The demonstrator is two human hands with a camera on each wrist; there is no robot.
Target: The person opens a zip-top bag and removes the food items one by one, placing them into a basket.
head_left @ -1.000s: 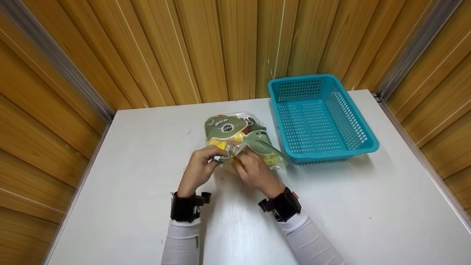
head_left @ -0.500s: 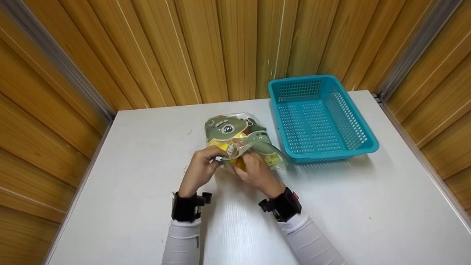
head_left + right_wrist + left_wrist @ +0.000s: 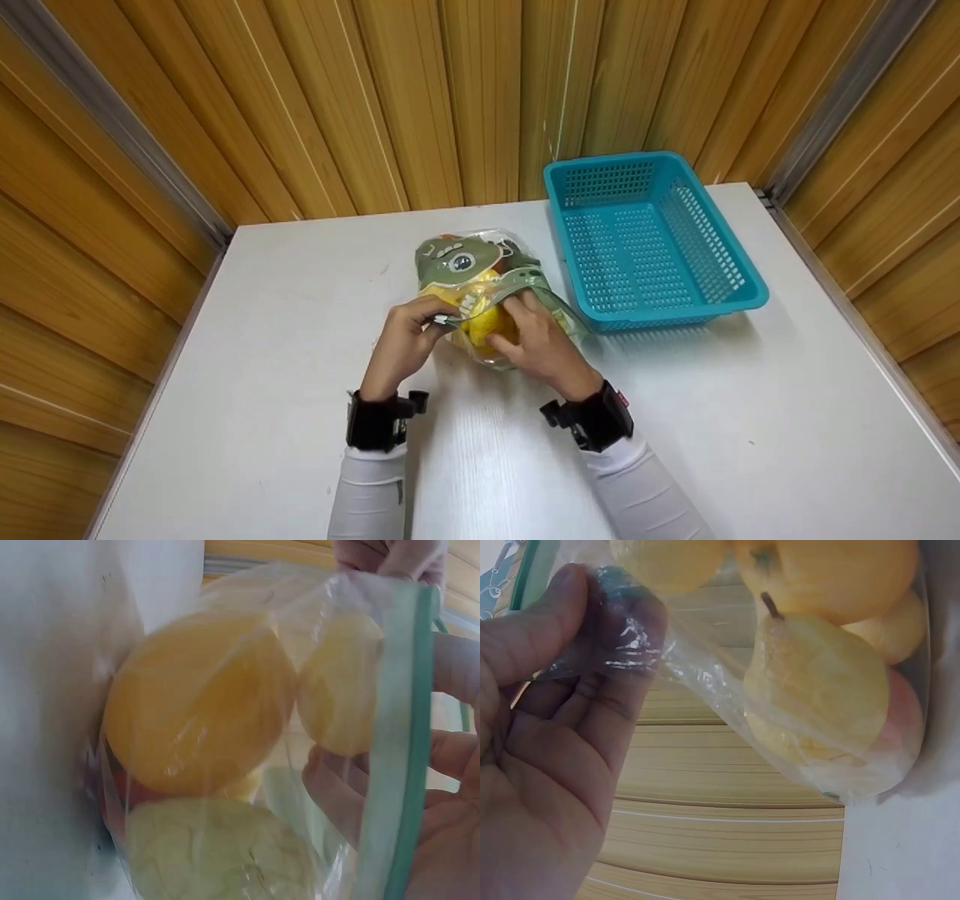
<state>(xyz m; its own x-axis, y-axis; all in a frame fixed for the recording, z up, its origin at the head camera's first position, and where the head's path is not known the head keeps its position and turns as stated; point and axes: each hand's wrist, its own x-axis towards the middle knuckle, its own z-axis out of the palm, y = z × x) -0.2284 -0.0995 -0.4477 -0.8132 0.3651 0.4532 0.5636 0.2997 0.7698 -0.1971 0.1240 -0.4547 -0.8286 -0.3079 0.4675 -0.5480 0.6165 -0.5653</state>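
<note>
Centrally, a clear plastic bag point(image 3: 459, 261) with a green cartoon print lies on a white table point(image 3: 300, 337).
The left hand point(image 3: 405, 341) pinches the bag's edge between thumb and fingers; the right hand point(image 3: 544, 349) reaches inside, its thumb and fingers apart beside a rounded yellow fruit point(image 3: 486, 324), though whether they grip it I cannot tell. A pale-yellow pear point(image 3: 817, 690) with a brown stem and a larger orange fruit point(image 3: 199, 705) lie in the bag; just to its right stands a turquoise perforated plastic basket point(image 3: 675, 313).
</note>
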